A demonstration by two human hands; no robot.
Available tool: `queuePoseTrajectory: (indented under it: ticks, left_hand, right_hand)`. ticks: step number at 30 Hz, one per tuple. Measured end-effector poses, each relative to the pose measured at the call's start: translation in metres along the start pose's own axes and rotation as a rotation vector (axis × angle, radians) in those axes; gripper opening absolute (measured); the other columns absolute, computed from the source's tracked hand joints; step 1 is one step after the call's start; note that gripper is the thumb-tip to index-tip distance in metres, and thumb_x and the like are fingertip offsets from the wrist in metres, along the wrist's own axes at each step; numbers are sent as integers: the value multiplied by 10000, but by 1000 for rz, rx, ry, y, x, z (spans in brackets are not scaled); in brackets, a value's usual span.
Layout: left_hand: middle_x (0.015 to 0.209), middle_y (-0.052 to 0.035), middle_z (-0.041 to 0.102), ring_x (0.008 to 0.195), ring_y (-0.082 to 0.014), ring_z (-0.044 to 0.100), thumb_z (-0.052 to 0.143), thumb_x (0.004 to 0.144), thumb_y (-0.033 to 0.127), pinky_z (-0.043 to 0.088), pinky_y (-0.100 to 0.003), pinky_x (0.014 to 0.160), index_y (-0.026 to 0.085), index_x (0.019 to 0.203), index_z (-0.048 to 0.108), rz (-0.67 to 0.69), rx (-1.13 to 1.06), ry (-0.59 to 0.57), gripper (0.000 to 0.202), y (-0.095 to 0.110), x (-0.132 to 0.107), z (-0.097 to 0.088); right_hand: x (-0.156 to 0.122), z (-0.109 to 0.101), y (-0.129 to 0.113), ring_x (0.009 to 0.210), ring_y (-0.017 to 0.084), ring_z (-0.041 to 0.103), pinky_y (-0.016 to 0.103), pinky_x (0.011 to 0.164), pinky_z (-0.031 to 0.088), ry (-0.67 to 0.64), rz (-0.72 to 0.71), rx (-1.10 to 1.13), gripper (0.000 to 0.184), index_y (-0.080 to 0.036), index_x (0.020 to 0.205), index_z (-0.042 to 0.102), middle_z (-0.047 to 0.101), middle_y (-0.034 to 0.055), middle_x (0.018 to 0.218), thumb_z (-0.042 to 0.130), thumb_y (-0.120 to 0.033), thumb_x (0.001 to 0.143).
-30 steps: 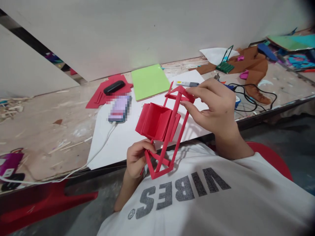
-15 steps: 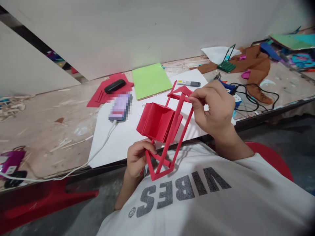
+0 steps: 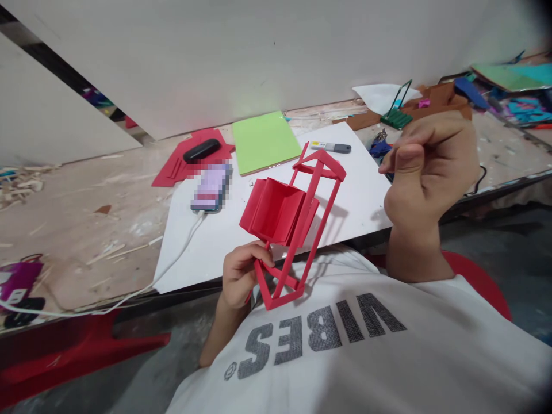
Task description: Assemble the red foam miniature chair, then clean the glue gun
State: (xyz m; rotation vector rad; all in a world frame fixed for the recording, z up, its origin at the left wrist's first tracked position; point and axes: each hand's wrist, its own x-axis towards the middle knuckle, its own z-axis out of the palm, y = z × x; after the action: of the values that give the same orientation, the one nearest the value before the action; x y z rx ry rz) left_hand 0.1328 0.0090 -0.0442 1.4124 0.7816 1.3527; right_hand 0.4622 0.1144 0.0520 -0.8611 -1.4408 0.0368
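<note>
A red paper model (image 3: 297, 230), a frame of narrow strips with a folded open box set in it, is tilted over the front edge of the table. My left hand (image 3: 242, 275) pinches its lower left corner between thumb and fingers. Off to the right, apart from the model, my right hand (image 3: 431, 172) hangs in the air with its thumb pressed against curled fingers. Whether anything small is in that pinch is hidden. A grey cutter knife (image 3: 331, 147) lies on the white sheet (image 3: 190, 253) behind the model.
A light green board (image 3: 264, 141) lies at the back. Left of it are red paper pieces (image 3: 166, 167), a black case (image 3: 202, 150) and a phone (image 3: 211, 190) with a white cable (image 3: 181, 253). Brown scraps (image 3: 357, 119) and a green miniature (image 3: 397, 118) lie at the right.
My right hand has let go of the upper right corner of the red model and moved right, over the blue tool and black cable. My left hand keeps its hold.
</note>
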Motion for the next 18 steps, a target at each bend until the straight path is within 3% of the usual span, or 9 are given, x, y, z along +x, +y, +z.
queuePoseTrajectory:
  ticks: [3,9,12,15,18]
  left_hand:
    - [840,-55,765,691,-178,633,893,959,306,428,-307,627,227,914,904,0,9,-7,91,-1,0,-1]
    - [824,-54,759,663,-178,634,879,978,317,431,-299,600,224,912,900,-10,1,-16,116,1,1,0]
    - [829,-51,770,685,-175,654,885,960,283,469,-291,630,227,901,904,1,21,-29,83,1,2,0]
    - [857,-52,783,718,-176,675,877,946,256,484,-291,661,228,914,907,-9,22,-16,52,0,2,-1]
    - [870,-54,795,717,-183,687,863,948,257,491,-300,661,233,935,918,5,19,-35,61,-1,1,-2]
  right_hand:
    - [2,4,-4,612,168,665,392,534,475,106,-3,199,479,-312,1001,619,838,73,1137,745,-758,1121]
    - [3,7,-9,720,259,802,439,567,564,-133,211,265,564,-340,1056,620,906,114,1245,701,-898,1070]
    - [5,13,-3,675,243,813,384,514,544,-233,221,359,586,-327,1070,583,892,80,1110,662,-908,1088]
    - [5,18,1,673,232,790,368,540,575,-292,202,352,619,-328,1093,551,784,13,855,563,-946,1113]
    - [4,17,2,588,227,678,414,542,602,-330,236,393,650,-347,1054,516,630,-48,684,655,-982,1040]
